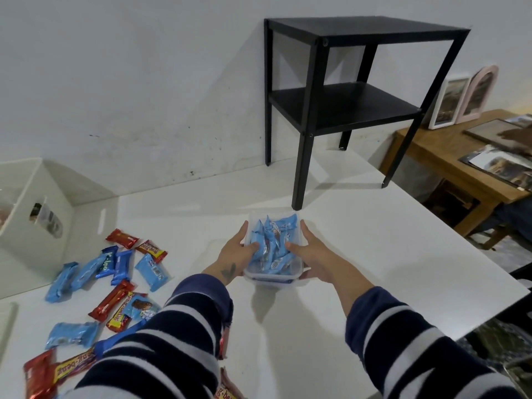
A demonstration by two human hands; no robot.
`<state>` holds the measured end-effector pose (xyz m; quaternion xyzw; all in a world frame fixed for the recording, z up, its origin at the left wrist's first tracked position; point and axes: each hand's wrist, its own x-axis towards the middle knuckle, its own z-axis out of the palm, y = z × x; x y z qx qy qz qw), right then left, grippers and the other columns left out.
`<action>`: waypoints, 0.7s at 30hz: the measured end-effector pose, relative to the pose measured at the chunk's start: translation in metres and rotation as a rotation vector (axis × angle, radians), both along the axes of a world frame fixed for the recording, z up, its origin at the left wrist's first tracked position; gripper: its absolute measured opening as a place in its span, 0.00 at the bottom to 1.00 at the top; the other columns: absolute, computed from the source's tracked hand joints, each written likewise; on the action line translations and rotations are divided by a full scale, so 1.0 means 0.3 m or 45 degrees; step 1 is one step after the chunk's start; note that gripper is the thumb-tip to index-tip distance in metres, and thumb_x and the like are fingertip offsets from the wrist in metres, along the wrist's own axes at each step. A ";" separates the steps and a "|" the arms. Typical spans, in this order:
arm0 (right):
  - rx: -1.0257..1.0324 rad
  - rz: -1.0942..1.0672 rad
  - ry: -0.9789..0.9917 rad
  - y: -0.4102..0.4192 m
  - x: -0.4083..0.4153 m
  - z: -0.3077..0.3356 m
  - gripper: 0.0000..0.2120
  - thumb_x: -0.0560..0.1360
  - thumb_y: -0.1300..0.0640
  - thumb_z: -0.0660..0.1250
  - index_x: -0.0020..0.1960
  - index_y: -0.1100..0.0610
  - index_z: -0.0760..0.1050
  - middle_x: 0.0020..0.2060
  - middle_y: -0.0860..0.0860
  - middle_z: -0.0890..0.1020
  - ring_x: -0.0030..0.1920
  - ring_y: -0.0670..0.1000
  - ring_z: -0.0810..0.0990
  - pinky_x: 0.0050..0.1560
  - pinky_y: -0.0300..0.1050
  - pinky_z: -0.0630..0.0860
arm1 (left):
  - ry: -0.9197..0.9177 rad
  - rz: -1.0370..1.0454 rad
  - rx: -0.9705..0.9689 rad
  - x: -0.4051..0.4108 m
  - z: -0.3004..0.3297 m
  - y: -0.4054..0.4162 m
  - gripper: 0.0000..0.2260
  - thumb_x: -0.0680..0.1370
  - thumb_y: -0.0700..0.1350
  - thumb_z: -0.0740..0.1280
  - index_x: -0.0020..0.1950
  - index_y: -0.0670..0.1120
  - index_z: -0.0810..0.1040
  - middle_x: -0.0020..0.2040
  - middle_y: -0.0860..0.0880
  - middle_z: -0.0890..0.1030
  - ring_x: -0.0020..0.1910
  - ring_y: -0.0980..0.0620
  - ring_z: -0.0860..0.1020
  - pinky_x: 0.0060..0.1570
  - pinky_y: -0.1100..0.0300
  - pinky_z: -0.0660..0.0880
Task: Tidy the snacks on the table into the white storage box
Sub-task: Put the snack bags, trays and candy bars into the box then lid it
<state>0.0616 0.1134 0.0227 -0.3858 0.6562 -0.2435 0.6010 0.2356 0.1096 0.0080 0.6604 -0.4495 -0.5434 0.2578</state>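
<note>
Left hand: the left hand [236,251] grips the left wall of a small clear tub [273,276], thumb curled over the rim onto the packets inside, fingers along the outside.
Right hand: the right hand [309,251] grips the right wall the same way, thumb over the rim, fingers down the outer side.
Clear tub: sits at mid tabletop [359,254], between both hands, just near of the black side table [345,90]; whether it rests on the surface or is lifted I cannot tell.
Tub contents: light blue packets [273,240], piled loosely and filling it.
Loose snacks: scattered on the near left of the tabletop, red bars [111,300], more light blue wrappers [151,272], dark blue ones [122,266] and yellow-and-red bars [73,367], some overlapping.
White storage box [31,205]: far left, against the wall, well apart from the tub.
Background: a wooden table [449,165] with picture frames [449,102] at the right.
</note>
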 end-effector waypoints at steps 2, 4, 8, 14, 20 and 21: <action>-0.024 0.053 0.002 -0.018 0.024 0.044 0.37 0.78 0.52 0.64 0.76 0.35 0.44 0.63 0.53 0.76 0.55 0.58 0.79 0.53 0.59 0.79 | -0.002 0.033 -0.028 0.036 0.044 0.003 0.28 0.80 0.46 0.60 0.75 0.64 0.52 0.64 0.48 0.77 0.55 0.46 0.79 0.50 0.49 0.79; -0.062 0.119 -0.006 -0.034 0.067 0.099 0.38 0.78 0.52 0.65 0.76 0.35 0.44 0.60 0.53 0.77 0.54 0.57 0.80 0.51 0.58 0.80 | -0.007 0.081 -0.065 0.089 0.099 0.011 0.28 0.80 0.46 0.61 0.75 0.64 0.52 0.64 0.48 0.77 0.55 0.47 0.79 0.52 0.50 0.79; -0.145 0.241 -0.028 -0.058 0.217 0.211 0.39 0.77 0.52 0.66 0.76 0.36 0.44 0.56 0.53 0.78 0.52 0.56 0.81 0.45 0.55 0.80 | 0.004 0.201 -0.153 0.243 0.214 0.041 0.28 0.80 0.46 0.62 0.76 0.62 0.53 0.64 0.50 0.74 0.51 0.49 0.77 0.43 0.54 0.78; -0.321 0.414 -0.064 -0.085 0.560 0.359 0.39 0.77 0.52 0.66 0.76 0.37 0.43 0.60 0.55 0.80 0.54 0.57 0.82 0.53 0.56 0.80 | -0.056 0.369 -0.346 0.577 0.367 0.092 0.29 0.79 0.45 0.63 0.76 0.61 0.56 0.74 0.49 0.65 0.67 0.44 0.70 0.53 0.50 0.76; -0.420 0.476 -0.118 -0.112 1.028 0.498 0.36 0.78 0.55 0.66 0.77 0.41 0.47 0.61 0.56 0.79 0.48 0.55 0.82 0.39 0.50 0.81 | -0.067 0.480 -0.403 1.009 0.524 0.128 0.28 0.80 0.46 0.63 0.76 0.61 0.56 0.70 0.49 0.70 0.55 0.49 0.74 0.48 0.51 0.79; -0.431 0.469 -0.126 -0.118 1.112 0.515 0.36 0.78 0.55 0.66 0.77 0.42 0.48 0.60 0.55 0.79 0.49 0.55 0.82 0.42 0.52 0.81 | -0.083 0.488 -0.408 1.090 0.541 0.128 0.28 0.80 0.46 0.62 0.76 0.61 0.56 0.68 0.50 0.71 0.54 0.49 0.76 0.48 0.51 0.79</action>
